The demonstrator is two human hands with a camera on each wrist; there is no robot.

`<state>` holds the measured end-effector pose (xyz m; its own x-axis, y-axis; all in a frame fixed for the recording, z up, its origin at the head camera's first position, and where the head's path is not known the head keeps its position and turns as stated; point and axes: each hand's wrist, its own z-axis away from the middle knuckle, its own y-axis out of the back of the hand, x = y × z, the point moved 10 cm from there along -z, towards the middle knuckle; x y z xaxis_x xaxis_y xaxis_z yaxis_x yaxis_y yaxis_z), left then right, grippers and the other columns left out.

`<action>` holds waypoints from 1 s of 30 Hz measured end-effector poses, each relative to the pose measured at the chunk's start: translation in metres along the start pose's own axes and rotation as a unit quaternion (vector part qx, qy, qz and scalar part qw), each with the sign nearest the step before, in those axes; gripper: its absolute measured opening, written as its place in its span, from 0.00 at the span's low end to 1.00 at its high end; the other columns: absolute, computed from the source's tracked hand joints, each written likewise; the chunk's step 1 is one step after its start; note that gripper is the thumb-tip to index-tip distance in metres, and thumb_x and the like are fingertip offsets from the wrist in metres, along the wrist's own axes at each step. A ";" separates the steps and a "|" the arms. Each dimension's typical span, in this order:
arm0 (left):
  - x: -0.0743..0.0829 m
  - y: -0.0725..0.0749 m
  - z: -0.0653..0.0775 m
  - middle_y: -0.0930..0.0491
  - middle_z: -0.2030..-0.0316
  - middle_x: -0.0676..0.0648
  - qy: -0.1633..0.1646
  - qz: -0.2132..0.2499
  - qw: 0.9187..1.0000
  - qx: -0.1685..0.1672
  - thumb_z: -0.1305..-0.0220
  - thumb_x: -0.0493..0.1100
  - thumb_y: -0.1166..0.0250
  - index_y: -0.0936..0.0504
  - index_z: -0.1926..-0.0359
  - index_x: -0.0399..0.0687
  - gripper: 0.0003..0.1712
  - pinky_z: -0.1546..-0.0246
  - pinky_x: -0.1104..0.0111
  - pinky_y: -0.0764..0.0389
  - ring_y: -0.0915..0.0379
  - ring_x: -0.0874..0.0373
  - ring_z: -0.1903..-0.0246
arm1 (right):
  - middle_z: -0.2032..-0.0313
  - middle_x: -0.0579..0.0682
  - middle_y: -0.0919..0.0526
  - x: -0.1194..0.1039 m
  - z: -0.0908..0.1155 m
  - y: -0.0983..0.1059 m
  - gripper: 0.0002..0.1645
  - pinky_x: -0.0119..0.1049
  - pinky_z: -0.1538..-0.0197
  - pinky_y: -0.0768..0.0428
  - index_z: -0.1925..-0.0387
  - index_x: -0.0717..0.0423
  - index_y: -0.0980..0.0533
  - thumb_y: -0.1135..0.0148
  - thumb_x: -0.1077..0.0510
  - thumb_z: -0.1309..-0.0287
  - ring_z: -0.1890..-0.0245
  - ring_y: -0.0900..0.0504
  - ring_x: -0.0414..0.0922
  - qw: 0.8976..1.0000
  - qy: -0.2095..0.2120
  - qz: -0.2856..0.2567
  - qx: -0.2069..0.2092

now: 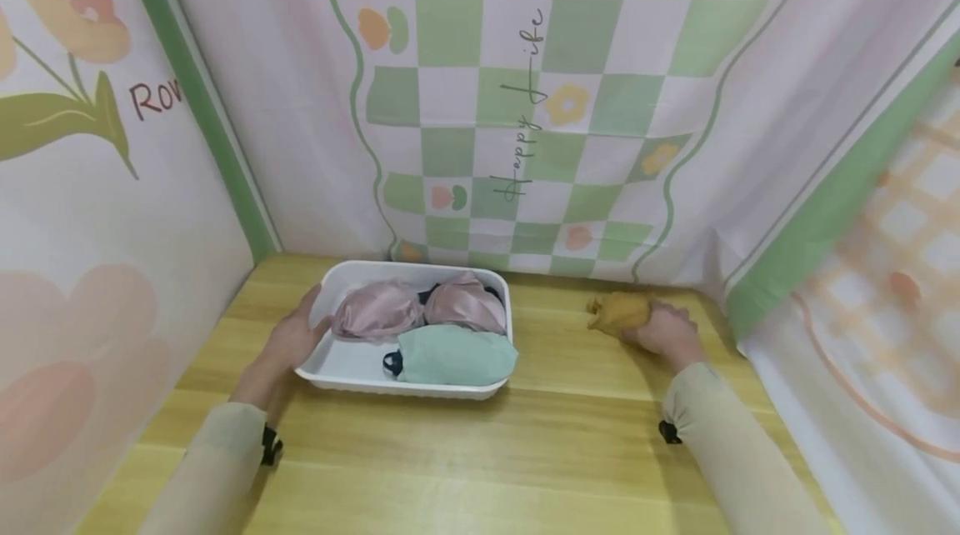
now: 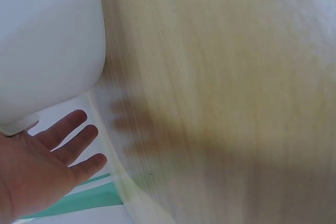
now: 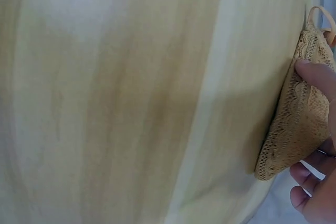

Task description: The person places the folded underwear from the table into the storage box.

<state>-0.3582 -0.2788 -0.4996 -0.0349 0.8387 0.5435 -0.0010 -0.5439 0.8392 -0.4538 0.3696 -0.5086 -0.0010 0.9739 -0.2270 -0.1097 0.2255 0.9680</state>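
Observation:
At the left end of a white tray (image 1: 341, 364), my left hand (image 1: 294, 335) holds the rim, its thumb over the edge. Three of its fingers (image 2: 79, 142) spread loosely outside the tray in the left wrist view. Inside the tray lie two folded pink satin bras (image 1: 381, 312) at the back and a mint-green folded garment (image 1: 457, 356) with a dark loop at the front right. To the right of the tray, my right hand (image 1: 670, 333) grips a mustard lace bra (image 3: 302, 114) at the tabletop. In the right wrist view the thumb presses its lace face, and a thin strap loops at the top.
The wooden table (image 1: 450, 468) extends in front of the tray and between the two hands. A checkered curtain (image 1: 517, 102) hangs along the back edge, with printed cloth walls (image 1: 67, 210) on both sides.

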 end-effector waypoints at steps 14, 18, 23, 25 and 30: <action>-0.002 -0.001 0.001 0.44 0.28 0.24 -0.004 -0.008 1.000 0.004 0.23 0.54 0.52 0.61 0.21 0.41 0.42 0.35 0.34 0.33 0.38 0.22 0.36 | 0.47 0.74 0.21 -0.018 0.006 -0.001 0.50 0.69 0.49 0.29 0.38 0.73 0.33 0.39 0.34 0.43 0.47 0.26 0.72 0.999 0.014 -0.005 0.040; -0.003 -0.002 0.000 0.44 0.29 0.24 -0.004 -0.006 1.000 0.003 0.23 0.54 0.53 0.61 0.21 0.42 0.43 0.35 0.35 0.33 0.38 0.22 0.36 | 0.53 0.70 0.18 -0.022 0.004 -0.001 0.42 0.65 0.51 0.27 0.44 0.70 0.28 0.39 0.36 0.42 0.51 0.21 0.68 0.998 0.012 -0.019 0.052; -0.002 -0.001 0.000 0.43 0.29 0.24 -0.007 -0.004 1.000 0.005 0.23 0.54 0.52 0.60 0.21 0.41 0.42 0.35 0.34 0.33 0.37 0.22 0.36 | 0.57 0.65 0.15 -0.028 0.005 0.004 0.33 0.62 0.53 0.25 0.52 0.64 0.24 0.40 0.38 0.41 0.56 0.18 0.64 0.997 0.014 -0.038 0.071; -0.001 -0.001 0.000 0.43 0.29 0.24 -0.007 -0.004 1.000 0.005 0.23 0.54 0.52 0.60 0.21 0.40 0.42 0.35 0.34 0.33 0.37 0.22 0.36 | 0.59 0.64 0.15 -0.031 0.006 0.007 0.31 0.61 0.54 0.24 0.54 0.63 0.23 0.39 0.38 0.41 0.58 0.17 0.63 0.996 0.017 -0.046 0.079; -0.002 -0.002 -0.001 0.44 0.29 0.24 -0.001 -0.003 1.000 0.002 0.23 0.54 0.52 0.60 0.21 0.42 0.42 0.35 0.34 0.33 0.38 0.22 0.36 | 0.63 0.62 0.14 -0.036 0.008 0.014 0.26 0.57 0.57 0.21 0.60 0.59 0.22 0.37 0.39 0.42 0.61 0.16 0.61 0.992 0.026 -0.070 0.105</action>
<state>-0.3586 -0.2796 -0.5025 -0.0337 0.8423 0.5380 0.0028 -0.5382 0.8428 -0.4470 0.3375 -0.4858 -0.0524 0.9310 -0.3613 0.0960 0.3648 0.9261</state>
